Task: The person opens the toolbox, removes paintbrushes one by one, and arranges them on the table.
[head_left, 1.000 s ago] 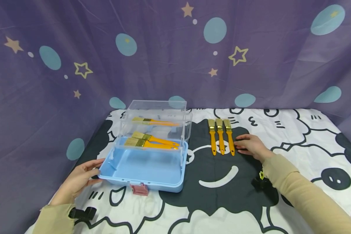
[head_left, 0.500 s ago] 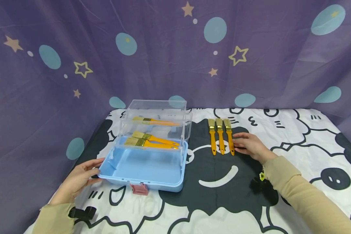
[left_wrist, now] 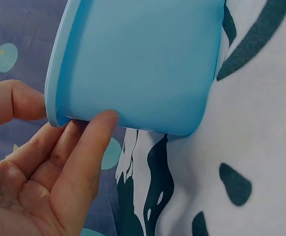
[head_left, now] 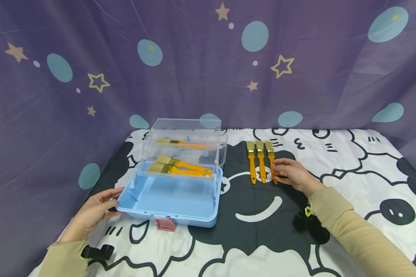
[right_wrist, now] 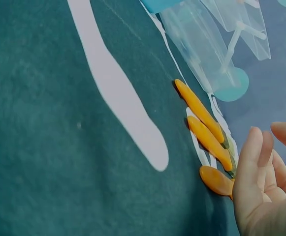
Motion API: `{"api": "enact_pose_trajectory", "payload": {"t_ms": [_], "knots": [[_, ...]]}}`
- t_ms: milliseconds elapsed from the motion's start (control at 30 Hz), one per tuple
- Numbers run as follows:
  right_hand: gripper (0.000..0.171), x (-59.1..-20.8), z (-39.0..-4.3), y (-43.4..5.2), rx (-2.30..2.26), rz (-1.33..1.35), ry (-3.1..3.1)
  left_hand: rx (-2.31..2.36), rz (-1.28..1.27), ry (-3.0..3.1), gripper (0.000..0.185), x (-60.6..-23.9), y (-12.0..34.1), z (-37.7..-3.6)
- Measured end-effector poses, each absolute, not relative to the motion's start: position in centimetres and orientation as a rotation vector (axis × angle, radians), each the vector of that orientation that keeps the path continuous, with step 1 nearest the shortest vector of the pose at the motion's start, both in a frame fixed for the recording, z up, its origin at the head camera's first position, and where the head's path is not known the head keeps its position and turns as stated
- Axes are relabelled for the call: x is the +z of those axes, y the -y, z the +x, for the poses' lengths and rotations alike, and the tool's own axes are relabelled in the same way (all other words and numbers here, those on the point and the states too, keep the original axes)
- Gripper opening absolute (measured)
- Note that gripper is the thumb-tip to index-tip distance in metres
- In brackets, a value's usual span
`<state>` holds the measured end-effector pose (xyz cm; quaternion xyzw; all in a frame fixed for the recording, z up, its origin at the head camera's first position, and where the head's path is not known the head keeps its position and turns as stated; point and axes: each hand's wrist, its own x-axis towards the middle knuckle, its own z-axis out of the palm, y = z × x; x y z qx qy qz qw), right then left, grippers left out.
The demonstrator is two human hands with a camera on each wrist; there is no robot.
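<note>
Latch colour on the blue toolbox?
Dusty pink. The latch shows best in the head view.

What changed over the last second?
The right hand shifted slightly left; its fingertips now overlap the handle of the rightmost brush in the head view. No firm grip is visible. Unchanged: left hand at the rim of the blue box, all three loose brushes in place.

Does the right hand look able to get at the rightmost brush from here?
Probably yes. The right hand is right at the rightmost brush, nothing visible blocks that side, and the other two brushes lie beyond it.
</note>
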<state>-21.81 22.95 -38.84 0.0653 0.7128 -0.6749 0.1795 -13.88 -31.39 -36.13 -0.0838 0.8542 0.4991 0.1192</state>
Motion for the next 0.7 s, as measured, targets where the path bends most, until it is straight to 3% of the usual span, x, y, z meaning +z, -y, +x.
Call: {"api": "enact_pose_trajectory", "payload": {"t_ms": [700], "knots": [[0.050, -36.8, -22.6, -21.0, -1.864, 0.106, -2.048, 1.459, -0.248, -2.499, 0.058, -36.2, 31.5, -14.0]]}}
